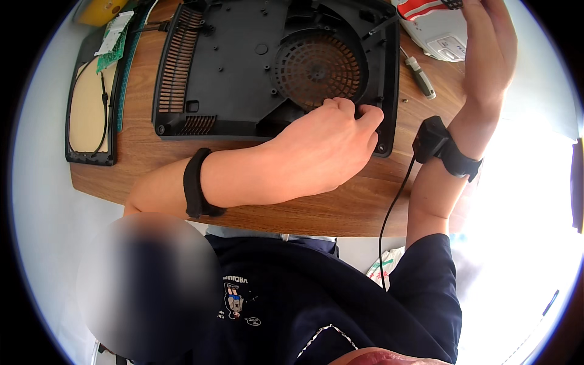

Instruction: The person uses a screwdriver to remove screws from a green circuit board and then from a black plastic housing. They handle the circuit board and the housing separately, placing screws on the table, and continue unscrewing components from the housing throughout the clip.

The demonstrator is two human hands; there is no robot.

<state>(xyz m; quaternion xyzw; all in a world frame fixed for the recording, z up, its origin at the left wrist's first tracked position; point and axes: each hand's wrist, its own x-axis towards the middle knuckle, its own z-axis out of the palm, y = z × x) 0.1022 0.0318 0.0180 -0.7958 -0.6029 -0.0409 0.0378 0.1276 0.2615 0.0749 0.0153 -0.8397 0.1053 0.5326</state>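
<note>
A black plastic appliance housing (237, 67) with a round vent grille (316, 70) lies on the wooden table. Over its near right part is my left hand (331, 143), fingers curled down beside the grille; whatever they pinch is hidden. My right hand (490, 52) is raised at the upper right, closed around the handle end of a red, white and black screwdriver (420, 7). The tool's grey shaft slants down toward the far right part of the housing. Its tip is too small to make out clearly.
Beside the housing's right edge lie a grey-handled screwdriver (420, 78) and a tiny screw (405, 101). A white printed box (441, 39) stands behind them. At left are a black-framed panel (88, 115) with a cable and a green circuit board (112, 55). A black cord hangs from my right wrist strap.
</note>
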